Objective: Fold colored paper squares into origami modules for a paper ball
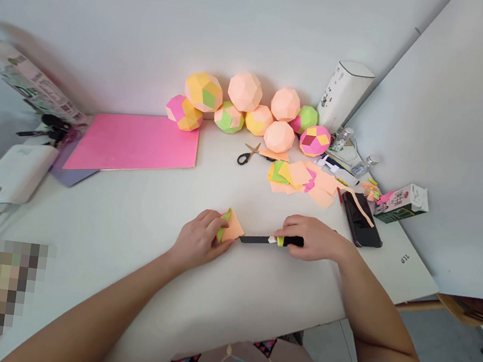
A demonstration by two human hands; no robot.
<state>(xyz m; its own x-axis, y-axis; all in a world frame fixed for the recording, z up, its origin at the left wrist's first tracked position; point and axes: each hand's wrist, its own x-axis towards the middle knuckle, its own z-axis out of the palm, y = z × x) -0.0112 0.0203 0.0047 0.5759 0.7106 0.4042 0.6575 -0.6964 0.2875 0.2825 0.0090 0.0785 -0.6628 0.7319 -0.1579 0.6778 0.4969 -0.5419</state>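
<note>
your left hand [205,234] was closed on a paper piece [233,227], pinning it near the middle of the table [126,261]. the piece showed peach and green and appeared folded or layered; the number of layers could not be told. your grip left its right side exposed, probably so that a blade could reach it away from the fingertips.

your right hand [311,238] was closed around the black-and-yellow handle of a knife [256,239]. the dark blade lay nearly level and pointed left toward the paper's lower right corner; whether tip and paper touched could not be established. fingertips set well forward on the handle suggested a hold chosen for control.

paper slips [301,178] lay in an overlapping heap beyond your right hand, presumably for easy reach, with scissors [248,155] lying open just left of them. faceted paper balls [245,91] were grouped along the back wall [146,28], seemingly to keep them from being crushed.

the table was white and smooth. at back left, a pink board [140,142] lay flat over a purple sheet [74,167], beside a white box [13,173]. at right, a peach strip [363,210] crossed a phone [353,218], near a carton [404,202]. a white container [346,94] stood in the far corner. grey floor [461,361] showed at lower right.
</note>
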